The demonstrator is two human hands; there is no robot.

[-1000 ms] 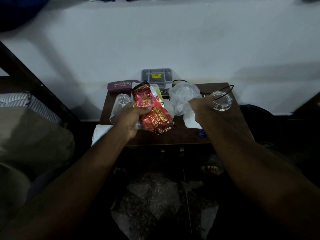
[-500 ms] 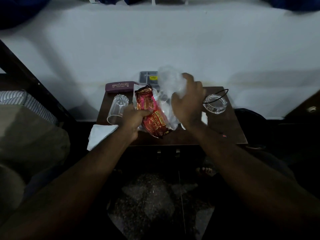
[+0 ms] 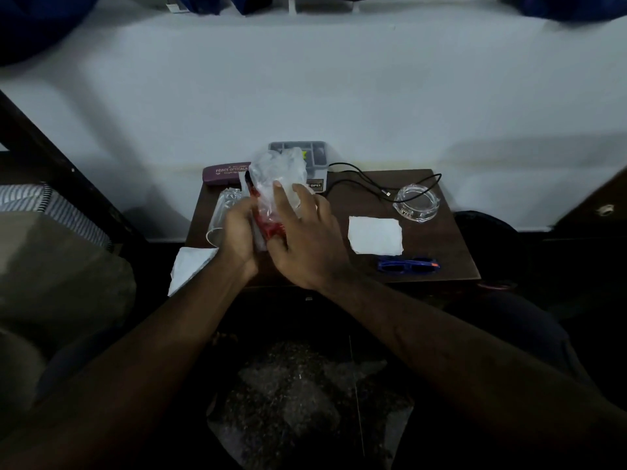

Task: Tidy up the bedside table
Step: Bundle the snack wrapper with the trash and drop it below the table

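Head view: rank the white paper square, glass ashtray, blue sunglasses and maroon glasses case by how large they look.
1. White paper square, clearly largest.
2. Glass ashtray.
3. Maroon glasses case and blue sunglasses: similar, both long and thin. The case is farther away and partly hidden by the plastic bag, so unranked.

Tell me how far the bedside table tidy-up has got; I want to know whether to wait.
Early stage; nothing looks put away. In hand: the left hand and right hand are bundling the red wrapper with the clear plastic bag. Left on the table: tipped glass, glasses case, black cable, ashtray, napkin, blue sunglasses.
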